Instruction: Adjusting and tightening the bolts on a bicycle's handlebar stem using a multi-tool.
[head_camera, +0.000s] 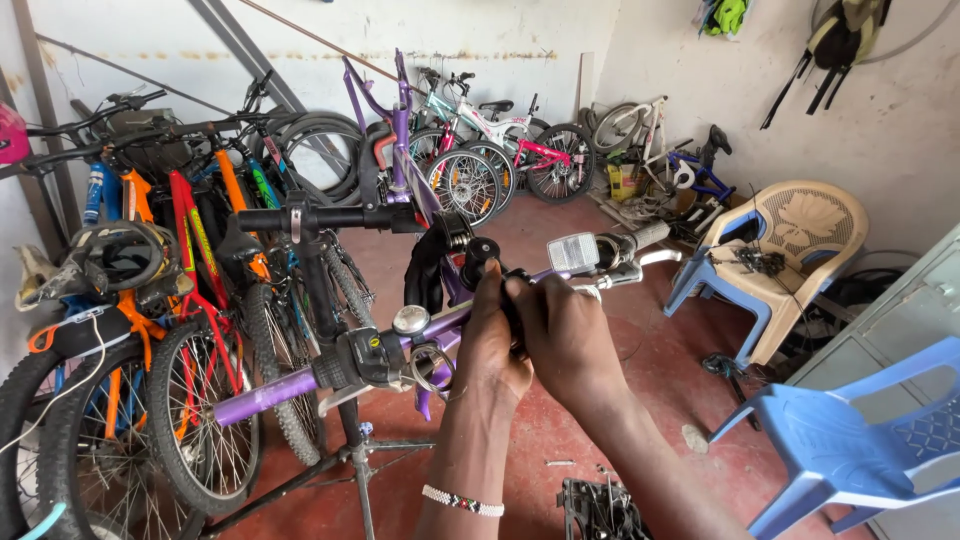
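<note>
Hands meet mid-handlebar (300, 385): left hand (490, 345) and right hand (565, 335) both clamp its centre. Bar runs left-right; bell (410, 320) sits just left.

Just past my fingers, near the middle of the frame, a small square pale grey display unit (573, 252) sits on the handlebar, its face blank from here. Further back, right of centre against the far wall, a yellow boxy package (626, 181) stands on the floor among the bike wheels; its markings are too small to tell.
</note>
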